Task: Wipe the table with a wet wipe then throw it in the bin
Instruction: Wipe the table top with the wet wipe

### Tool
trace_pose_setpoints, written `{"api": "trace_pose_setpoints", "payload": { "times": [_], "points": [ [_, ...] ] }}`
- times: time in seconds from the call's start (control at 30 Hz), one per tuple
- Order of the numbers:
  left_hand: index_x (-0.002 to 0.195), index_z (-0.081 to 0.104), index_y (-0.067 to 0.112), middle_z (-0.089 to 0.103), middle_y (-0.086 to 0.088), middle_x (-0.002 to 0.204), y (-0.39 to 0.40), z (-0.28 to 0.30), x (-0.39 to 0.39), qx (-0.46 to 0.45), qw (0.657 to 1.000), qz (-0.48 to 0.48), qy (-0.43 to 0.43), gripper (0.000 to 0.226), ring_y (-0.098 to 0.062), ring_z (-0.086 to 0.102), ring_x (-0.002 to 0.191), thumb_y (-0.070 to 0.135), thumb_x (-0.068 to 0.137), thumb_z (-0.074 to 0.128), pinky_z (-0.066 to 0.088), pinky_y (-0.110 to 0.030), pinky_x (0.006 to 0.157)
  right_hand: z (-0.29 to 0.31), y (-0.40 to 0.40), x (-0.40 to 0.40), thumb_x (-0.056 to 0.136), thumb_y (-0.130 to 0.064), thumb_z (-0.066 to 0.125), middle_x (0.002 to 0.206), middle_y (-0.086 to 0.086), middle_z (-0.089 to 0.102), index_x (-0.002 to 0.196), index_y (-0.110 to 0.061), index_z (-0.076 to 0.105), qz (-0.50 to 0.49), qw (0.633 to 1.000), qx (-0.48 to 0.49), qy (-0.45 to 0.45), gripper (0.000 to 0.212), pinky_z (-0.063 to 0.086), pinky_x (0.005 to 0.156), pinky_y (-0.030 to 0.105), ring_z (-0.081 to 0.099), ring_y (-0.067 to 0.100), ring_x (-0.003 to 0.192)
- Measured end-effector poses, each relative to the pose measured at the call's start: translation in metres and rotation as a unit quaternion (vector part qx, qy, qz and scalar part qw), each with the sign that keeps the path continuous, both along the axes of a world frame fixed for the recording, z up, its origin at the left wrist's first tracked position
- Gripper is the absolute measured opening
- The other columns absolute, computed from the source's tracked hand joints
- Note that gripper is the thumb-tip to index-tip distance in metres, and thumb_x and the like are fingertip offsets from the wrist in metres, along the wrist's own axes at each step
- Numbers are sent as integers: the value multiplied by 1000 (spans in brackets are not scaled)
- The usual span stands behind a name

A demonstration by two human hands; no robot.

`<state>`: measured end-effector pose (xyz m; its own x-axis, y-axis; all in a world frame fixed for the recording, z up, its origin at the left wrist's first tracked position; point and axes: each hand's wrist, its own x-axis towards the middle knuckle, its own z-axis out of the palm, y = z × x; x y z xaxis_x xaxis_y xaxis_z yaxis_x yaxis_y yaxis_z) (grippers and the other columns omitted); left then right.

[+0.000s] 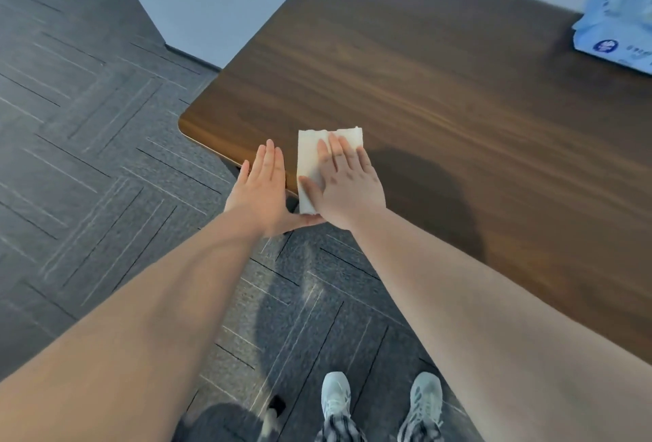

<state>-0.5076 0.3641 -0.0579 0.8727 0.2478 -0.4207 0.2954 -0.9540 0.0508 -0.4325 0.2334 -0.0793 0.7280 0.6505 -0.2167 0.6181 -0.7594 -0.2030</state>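
A white folded wet wipe (309, 156) lies at the near edge of the dark wooden table (441, 89), close to its left corner, and hangs a little over the edge. My right hand (347, 184) presses flat on the wipe with fingers spread. My left hand (261, 184) is held flat and cupped just beyond the table edge, beside and below the wipe, with its thumb reaching under the overhanging part. No bin is in view.
A blue pack of wet wipes (615, 29) lies at the table's far right. Grey patterned carpet (88, 124) covers the floor to the left and below. My shoes (381, 403) stand by the table's near edge. A pale wall (211, 0) lies beyond.
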Motion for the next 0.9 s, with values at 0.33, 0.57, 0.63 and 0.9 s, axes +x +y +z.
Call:
{"api": "trace_pose_setpoints", "payload": {
  "times": [0.33,0.57,0.63,0.9],
  "points": [
    [148,-12,10,-16,-5,158,-132,33,38,-40,981,-189,-19,118,-17,-14,145,87,65,21,1,-39,120,6,-218,-14,92,-63,4,161,3,-13,152,-16,-11,-183,980,-81,-1,78,-5,121,38,-11,21,148],
    [149,-10,12,-13,-3,159,-278,33,71,-59,942,-329,-35,108,-16,-13,146,82,74,23,0,-38,120,8,-400,-44,88,-64,1,162,5,-8,152,-15,-8,-361,928,-96,3,81,-4,121,36,-6,19,149],
    [149,-12,14,-16,-1,159,-324,33,73,-65,928,-365,-31,104,-16,-14,145,80,76,25,0,-39,120,8,-441,-54,88,-63,2,162,6,-6,152,-14,-7,-403,911,-91,4,81,-3,121,37,-4,20,149],
    [148,-16,17,-21,3,157,-481,31,72,-44,875,-479,-43,100,-14,-17,144,81,74,9,-4,-39,120,8,-562,-87,89,-67,6,162,4,-10,151,-15,-12,-480,873,-91,11,82,-5,121,37,-9,19,149]
  ]
}}
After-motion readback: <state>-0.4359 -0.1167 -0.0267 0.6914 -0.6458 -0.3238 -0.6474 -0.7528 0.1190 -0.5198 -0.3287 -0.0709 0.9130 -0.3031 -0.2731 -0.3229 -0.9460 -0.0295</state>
